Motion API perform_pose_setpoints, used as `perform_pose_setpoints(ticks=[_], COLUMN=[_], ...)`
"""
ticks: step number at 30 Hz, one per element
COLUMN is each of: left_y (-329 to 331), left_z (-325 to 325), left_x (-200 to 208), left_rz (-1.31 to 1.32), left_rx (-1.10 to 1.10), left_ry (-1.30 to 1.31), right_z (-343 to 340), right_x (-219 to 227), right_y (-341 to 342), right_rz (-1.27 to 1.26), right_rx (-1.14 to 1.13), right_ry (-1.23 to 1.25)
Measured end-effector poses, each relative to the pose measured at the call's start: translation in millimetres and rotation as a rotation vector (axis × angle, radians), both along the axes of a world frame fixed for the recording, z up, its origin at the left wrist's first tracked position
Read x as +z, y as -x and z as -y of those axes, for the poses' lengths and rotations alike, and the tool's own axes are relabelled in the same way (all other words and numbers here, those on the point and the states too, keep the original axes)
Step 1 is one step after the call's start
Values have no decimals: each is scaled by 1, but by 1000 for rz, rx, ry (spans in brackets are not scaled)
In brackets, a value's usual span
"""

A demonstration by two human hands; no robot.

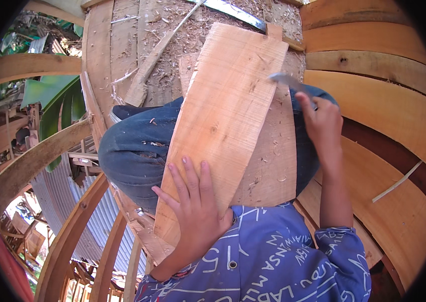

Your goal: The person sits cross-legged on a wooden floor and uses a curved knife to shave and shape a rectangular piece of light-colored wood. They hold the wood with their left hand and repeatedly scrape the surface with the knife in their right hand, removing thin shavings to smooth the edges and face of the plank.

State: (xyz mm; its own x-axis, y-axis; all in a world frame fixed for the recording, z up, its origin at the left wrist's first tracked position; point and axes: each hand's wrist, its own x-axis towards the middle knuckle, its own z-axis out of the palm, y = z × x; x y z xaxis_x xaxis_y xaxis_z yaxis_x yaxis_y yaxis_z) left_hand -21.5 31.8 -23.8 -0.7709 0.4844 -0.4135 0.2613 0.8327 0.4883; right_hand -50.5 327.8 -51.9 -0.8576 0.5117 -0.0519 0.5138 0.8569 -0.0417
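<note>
A light-brown wooden plank (223, 105) slants across my lap, its far end leaning to the right. My left hand (195, 201) lies flat on the plank's near part, fingers spread and pressing on its face. Closed around a tool with a grey metal blade (286, 79), my right hand (321, 121) is raised beside the plank's right edge. The blade is smeared by motion and its handle is hidden in my fist, so its exact kind is unclear. Beneath the plank, a wider board (268, 171) rests across my lap.
Shavings litter the wooden floor boards (122, 45) ahead. A shiny metal strip (233, 14) and a split wood stick (152, 63) lie there. Curved planking (374, 100) rises at my right; curved ribs (37, 161) stand at my left, with corrugated sheets (82, 201) beyond.
</note>
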Motion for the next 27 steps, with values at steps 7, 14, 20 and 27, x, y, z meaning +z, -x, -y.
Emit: perform_pose_setpoints(ticks=[7,14,20,27], left_y=[4,1,4,2], left_z=[5,4,-2,-1], left_x=[-3,-1,-1,-1], left_rz=[30,-4,14,16], left_rx=[-9,-29,-18,-5], left_ry=[-32,-6,16,21], right_z=[-33,33,19,-2], right_x=[34,24,6,-3], right_y=[12,-10,2,20], right_rz=[54,109,138,119], right_rx=[-173,181,203,145], right_ry=[202,215,45,-21])
